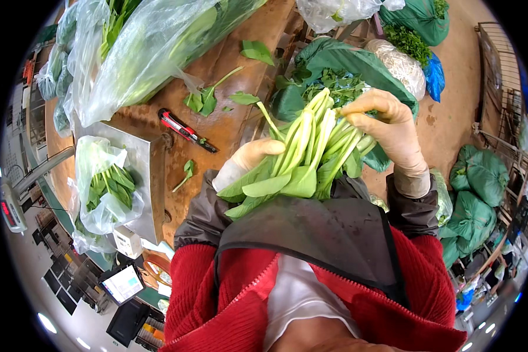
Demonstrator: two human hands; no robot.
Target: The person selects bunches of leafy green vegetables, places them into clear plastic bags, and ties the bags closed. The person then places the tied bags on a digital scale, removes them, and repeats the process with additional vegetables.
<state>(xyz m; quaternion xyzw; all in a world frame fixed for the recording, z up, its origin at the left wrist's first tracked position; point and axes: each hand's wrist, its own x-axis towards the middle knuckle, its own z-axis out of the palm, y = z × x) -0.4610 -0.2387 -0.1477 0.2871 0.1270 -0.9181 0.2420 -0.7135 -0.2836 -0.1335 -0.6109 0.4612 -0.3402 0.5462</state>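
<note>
My left hand (256, 157), in a pale glove, holds a bunch of leafy green vegetables (306, 147) in front of my apron, its pale stems pointing away from me. My right hand (378, 121), gloved too, has thumb and fingertips pinched together at the stem ends on the bunch's right side; whether a piece is between them cannot be told. Beyond the bunch lies an open green bag (356, 61) with loose leaves inside. A red and black utility knife (187, 130) rests on the brown table (229, 48), left of the bunch, near a loose leafy stem (208, 97).
Large clear plastic bags of greens (158, 48) cover the table's far left. A bagged bunch (108, 187) sits on a metal scale platform (152, 154) at left. Green sacks (473, 207) stand at right. A bag of whitish produce (398, 66) lies beyond my right hand.
</note>
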